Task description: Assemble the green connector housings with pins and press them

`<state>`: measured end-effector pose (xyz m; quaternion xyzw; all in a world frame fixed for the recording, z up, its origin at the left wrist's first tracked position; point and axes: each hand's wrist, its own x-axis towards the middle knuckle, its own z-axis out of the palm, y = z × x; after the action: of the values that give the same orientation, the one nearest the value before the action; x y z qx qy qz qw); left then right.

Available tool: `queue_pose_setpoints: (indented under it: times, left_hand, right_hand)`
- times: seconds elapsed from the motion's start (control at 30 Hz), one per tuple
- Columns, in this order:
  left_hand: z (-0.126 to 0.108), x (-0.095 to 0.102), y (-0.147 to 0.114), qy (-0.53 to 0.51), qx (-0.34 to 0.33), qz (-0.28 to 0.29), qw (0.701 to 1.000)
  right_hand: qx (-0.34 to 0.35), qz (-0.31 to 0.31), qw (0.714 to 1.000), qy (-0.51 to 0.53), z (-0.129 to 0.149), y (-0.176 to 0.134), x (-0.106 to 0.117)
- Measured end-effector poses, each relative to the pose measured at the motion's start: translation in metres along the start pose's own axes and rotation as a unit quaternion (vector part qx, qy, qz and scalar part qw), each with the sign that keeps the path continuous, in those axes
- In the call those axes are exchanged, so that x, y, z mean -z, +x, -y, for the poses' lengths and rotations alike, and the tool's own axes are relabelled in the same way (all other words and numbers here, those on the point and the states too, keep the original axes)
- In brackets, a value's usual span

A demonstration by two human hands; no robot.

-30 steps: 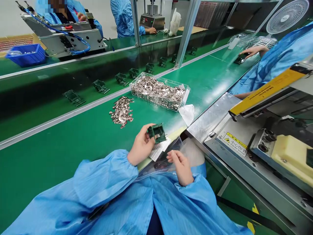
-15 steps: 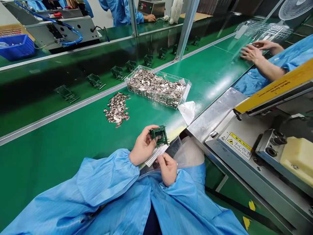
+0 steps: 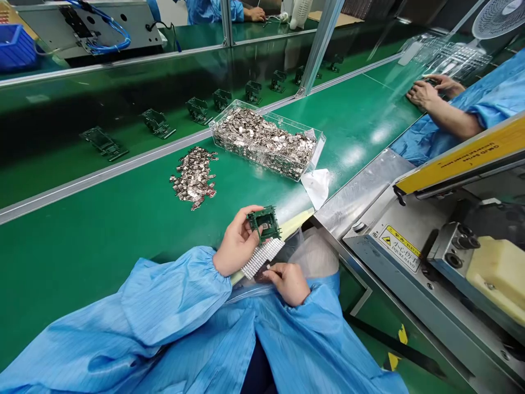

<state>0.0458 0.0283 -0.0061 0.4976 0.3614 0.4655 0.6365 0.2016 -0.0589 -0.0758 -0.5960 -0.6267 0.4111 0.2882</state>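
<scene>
My left hand (image 3: 238, 243) is closed on a green circuit board (image 3: 268, 232) with a square opening in its middle, held tilted over the belt's near edge. Just below the board lies a sheet of small silvery pads (image 3: 262, 257) in rows, partly covered by my left hand. My right hand (image 3: 290, 282) pinches a small pale piece (image 3: 268, 267) between thumb and fingertip, just off the sheet's lower right edge. Ahead on the green belt is a loose pile of small shiny metal parts (image 3: 193, 178). Behind it, a clear plastic box (image 3: 266, 161) is filled with similar parts.
Several green boards (image 3: 158, 123) stand along the ledge beyond the metal rail. A white scrap (image 3: 316, 186) lies by the box. At right is a machine with a yellow bar (image 3: 463, 153) and a metal plate (image 3: 365, 189). A co-worker's hands (image 3: 429, 92) work at far right.
My right hand has moved right and slightly down, away from the pad sheet, with the small piece in its fingertips. The board in my left hand has turned slightly. The view has shifted.
</scene>
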Motion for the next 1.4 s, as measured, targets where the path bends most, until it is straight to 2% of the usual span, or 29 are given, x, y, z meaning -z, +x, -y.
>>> queue_pose_setpoints:
  times: [0.13, 0.23, 0.3, 0.43, 0.67, 0.8, 0.9, 1.1, 1.2, 1.27, 1.4]
  left_hand:
    - [-0.001, 0.000, -0.002, -0.024, -0.004, 0.001, 1.000]
    - [-0.003, -0.001, -0.005, -0.013, -0.019, 0.009, 1.000]
    - [-0.004, -0.002, -0.008, 0.004, -0.034, 0.016, 0.999]
    - [-0.003, -0.001, -0.013, 0.055, -0.058, 0.029, 0.996]
    - [-0.002, 0.001, -0.018, 0.121, -0.090, 0.035, 0.988]
    - [-0.005, 0.001, -0.020, 0.154, -0.100, 0.039, 0.982]
    - [-0.005, 0.000, -0.021, 0.174, -0.101, 0.039, 0.979]
    - [-0.005, 0.001, -0.023, 0.175, -0.114, 0.046, 0.977]
    - [-0.011, 0.003, -0.023, 0.162, -0.096, 0.054, 0.981]
    - [-0.019, 0.004, -0.022, 0.148, -0.067, 0.053, 0.985]
    - [-0.039, 0.004, -0.030, 0.155, -0.021, 0.093, 0.983]
  right_hand:
    - [-0.012, -0.020, 0.999, -0.024, 0.020, -0.006, 0.027]
    - [0.048, -0.087, 0.995, 0.005, 0.049, -0.009, 0.048]
    - [0.104, -0.153, 0.982, 0.037, 0.067, -0.006, 0.056]
    - [0.168, -0.262, 0.947, 0.080, 0.086, 0.010, 0.050]
    - [0.148, -0.315, 0.937, 0.017, 0.090, 0.029, 0.026]
    - [0.137, -0.317, 0.938, -0.014, 0.094, 0.029, 0.026]
    - [0.129, -0.310, 0.942, 0.003, 0.096, 0.030, 0.027]
    - [0.086, -0.284, 0.941, 0.165, 0.089, 0.033, 0.020]
    - [0.082, -0.245, 0.938, 0.233, 0.086, 0.030, 0.025]
    - [0.108, -0.210, 0.946, 0.224, 0.087, 0.024, 0.035]
    - [0.207, -0.123, 0.967, 0.079, 0.098, 0.005, 0.063]
